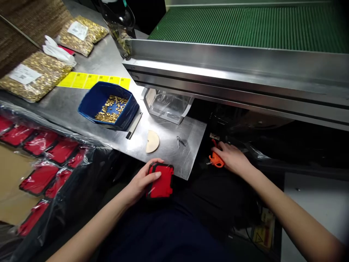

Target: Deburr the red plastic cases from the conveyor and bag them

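Note:
My left hand (pixel 148 178) is closed around a red plastic part with black edges (pixel 163 183), thumb on its face, just off the front edge of the metal table. Further right and beyond the table's corner, my right hand (pixel 230 156) grips an orange air blow gun (pixel 217 160); a short metal nozzle points left from it. On the tabletop between and beyond my hands lie a pale half-round disc (pixel 152 141) and a small metal tool (pixel 180 141). A blue bin (pixel 89 103) with small brass-coloured pieces stands farther left.
A clear plastic tray (pixel 170 105) sits under the edge of the green ribbed conveyor (pixel 245 27). Bags of brass pieces (pixel 38 78) lie at the back left, near a yellow label strip (pixel 89 80). More red parts (pixel 40 178) fill a plastic-lined box at left.

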### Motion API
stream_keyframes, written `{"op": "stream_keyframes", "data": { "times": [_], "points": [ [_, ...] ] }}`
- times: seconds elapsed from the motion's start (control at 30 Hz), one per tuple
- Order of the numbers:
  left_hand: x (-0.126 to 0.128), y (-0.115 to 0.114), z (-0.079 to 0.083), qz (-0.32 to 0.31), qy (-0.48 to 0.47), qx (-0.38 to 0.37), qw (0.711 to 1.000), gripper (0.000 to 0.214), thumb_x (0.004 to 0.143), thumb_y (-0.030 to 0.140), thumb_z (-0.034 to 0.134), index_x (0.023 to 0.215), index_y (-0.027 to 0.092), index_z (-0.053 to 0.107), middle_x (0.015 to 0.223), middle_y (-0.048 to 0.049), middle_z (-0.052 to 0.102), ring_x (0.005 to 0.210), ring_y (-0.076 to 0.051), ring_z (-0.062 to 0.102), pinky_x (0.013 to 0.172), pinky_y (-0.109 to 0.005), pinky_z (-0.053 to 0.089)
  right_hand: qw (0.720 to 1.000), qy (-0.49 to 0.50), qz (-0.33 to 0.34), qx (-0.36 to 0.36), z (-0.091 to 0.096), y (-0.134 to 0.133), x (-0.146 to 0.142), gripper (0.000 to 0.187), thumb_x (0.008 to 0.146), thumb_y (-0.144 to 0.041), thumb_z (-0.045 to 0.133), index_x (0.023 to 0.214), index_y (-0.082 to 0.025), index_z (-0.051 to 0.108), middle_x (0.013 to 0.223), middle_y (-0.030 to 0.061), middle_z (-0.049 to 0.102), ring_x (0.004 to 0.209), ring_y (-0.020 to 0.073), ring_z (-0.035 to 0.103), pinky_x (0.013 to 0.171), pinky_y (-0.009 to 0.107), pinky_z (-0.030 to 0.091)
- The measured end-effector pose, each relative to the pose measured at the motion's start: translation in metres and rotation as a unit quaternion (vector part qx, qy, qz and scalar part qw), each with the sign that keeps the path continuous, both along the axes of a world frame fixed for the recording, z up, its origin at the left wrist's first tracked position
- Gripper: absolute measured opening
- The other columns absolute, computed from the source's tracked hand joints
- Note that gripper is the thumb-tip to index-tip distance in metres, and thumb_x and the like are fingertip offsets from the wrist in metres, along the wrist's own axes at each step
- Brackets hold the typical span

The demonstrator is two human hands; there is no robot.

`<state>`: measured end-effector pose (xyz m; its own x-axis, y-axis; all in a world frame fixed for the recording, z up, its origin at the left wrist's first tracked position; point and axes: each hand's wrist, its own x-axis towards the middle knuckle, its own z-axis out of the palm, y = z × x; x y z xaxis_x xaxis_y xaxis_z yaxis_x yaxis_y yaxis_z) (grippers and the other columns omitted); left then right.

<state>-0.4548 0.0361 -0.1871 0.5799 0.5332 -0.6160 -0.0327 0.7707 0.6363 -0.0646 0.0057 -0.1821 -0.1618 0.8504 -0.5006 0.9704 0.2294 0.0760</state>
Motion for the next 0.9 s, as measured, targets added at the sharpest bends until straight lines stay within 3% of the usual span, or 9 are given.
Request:
{"op": "stream_keyframes", "data": {
  "times": [0.17,0.3,0.4,0.5,0.67,0.9],
  "points": [
    [0.042,0.017,-0.008,-0.059,0.067,0.179,0.98,0.051,0.092,0.049,0.067,0.131,0.025,0.046,0.115,-0.0078,0.07,0.097,-0.026,0.071,0.084,-0.04,0.06,0.998,-0.045,-0.053,0.003,-0.058,0.038,0.01,0.046,0.101,-0.012,0.043,0.146,-0.018,0.046,0.141,0.0202,0.052,0.105,0.0277,0.063,0.077,0.035,0.051],
    [0.052,0.023,-0.008,-0.095,0.097,0.266,0.954,0.049,0.095,0.051,0.062,0.135,0.024,0.05,0.127,-0.0095,0.068,0.109,-0.027,0.069,0.095,-0.041,0.057,0.995,-0.063,-0.074,0.011,-0.079,0.046,0.011,0.046,0.104,-0.033,0.054,0.147,-0.019,0.045,0.143,0.0143,0.052,0.104,0.0239,0.064,0.084,0.04,0.056],
    [0.048,0.027,-0.009,-0.107,0.166,0.341,0.919,0.049,0.098,0.05,0.057,0.139,0.023,0.051,0.13,-0.0109,0.067,0.118,-0.03,0.065,0.106,-0.047,0.049,0.995,-0.063,-0.074,0.02,-0.08,0.041,0.014,0.051,0.104,-0.036,0.055,0.15,-0.02,0.041,0.142,0.014,0.053,0.107,0.0248,0.063,0.088,0.042,0.055],
    [0.042,0.03,-0.01,-0.108,0.24,0.41,0.873,0.047,0.1,0.047,0.053,0.14,0.021,0.052,0.135,-0.014,0.063,0.128,-0.034,0.057,0.114,-0.053,0.04,0.996,-0.053,-0.07,0.026,-0.077,0.036,0.016,0.048,0.106,-0.026,0.046,0.152,-0.019,0.039,0.143,0.0156,0.052,0.107,0.0256,0.063,0.088,0.041,0.053],
    [0.041,0.03,-0.01,-0.12,0.31,0.476,0.814,0.04,0.104,0.043,0.045,0.135,0.021,0.055,0.129,-0.0136,0.062,0.12,-0.033,0.061,0.106,-0.052,0.047,0.994,-0.022,-0.095,0.042,-0.069,0.033,0.013,0.051,0.103,-0.009,0.031,0.151,-0.02,0.042,0.141,0.018,0.053,0.106,0.0276,0.063,0.084,0.039,0.049],
    [0.04,0.024,-0.013,-0.108,0.366,0.51,0.771,0.043,0.105,0.044,0.04,0.141,0.02,0.044,0.133,-0.0163,0.056,0.114,-0.034,0.065,0.095,-0.052,0.054,0.961,0.012,-0.257,0.097,-0.043,0.013,-0.002,0.043,0.102,-0.018,0.039,0.145,-0.014,0.042,0.138,0.0199,0.051,0.1,0.0266,0.065,0.069,0.033,0.049]
  ]
}}
